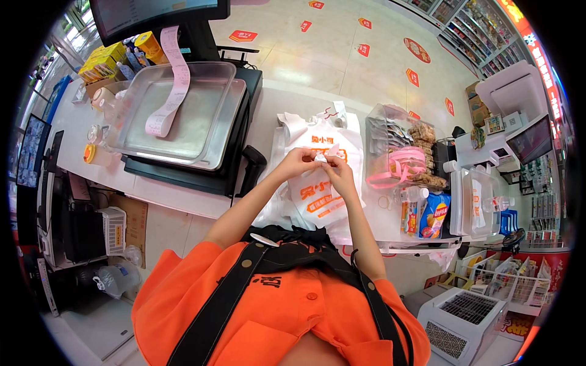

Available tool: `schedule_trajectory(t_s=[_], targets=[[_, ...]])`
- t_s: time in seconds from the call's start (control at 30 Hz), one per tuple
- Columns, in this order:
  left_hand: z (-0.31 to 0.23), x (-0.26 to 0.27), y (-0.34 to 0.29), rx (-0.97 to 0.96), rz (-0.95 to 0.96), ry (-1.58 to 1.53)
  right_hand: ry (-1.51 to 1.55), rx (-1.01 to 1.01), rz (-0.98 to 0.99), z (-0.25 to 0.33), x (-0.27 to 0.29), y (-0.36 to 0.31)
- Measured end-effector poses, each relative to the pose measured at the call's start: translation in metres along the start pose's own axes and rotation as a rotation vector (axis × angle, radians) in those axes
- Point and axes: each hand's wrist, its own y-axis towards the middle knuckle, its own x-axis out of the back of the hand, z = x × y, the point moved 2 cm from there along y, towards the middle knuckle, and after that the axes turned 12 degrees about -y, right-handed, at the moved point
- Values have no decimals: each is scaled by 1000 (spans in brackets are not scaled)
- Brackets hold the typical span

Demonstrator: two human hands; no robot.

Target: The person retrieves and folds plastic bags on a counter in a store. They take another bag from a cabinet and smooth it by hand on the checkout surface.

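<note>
Over a stack of white plastic carrier bags point(342, 125) with orange print, my two hands meet at the counter's middle. My left hand point(297, 163) and my right hand point(339, 175) both pinch a small crumpled white piece point(320, 157) between their fingertips. A thin pale tip stands up beside it; whether this is paper or plastic I cannot tell. To the right of the bags is a clear bin point(373, 137) of packaged snacks, with a pink ribbon point(400, 166) at its front.
On the left, a metal tray point(165, 137) rests on a black scale, with a long receipt strip point(174, 79) hanging onto it from above. A blue snack bag point(434, 215) stands front right. A monitor point(160, 18) rises at the back left; a white boxy appliance point(459, 326) is at lower right.
</note>
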Motion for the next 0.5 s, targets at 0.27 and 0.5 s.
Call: schedule_trajectory(t_s=[0.27,0.5], targets=[[5,5,6,111,15,-85,38,55,-8,13,15,3],[6,6,3,205,-36,-187,-216,233,-187,25,12,-9]])
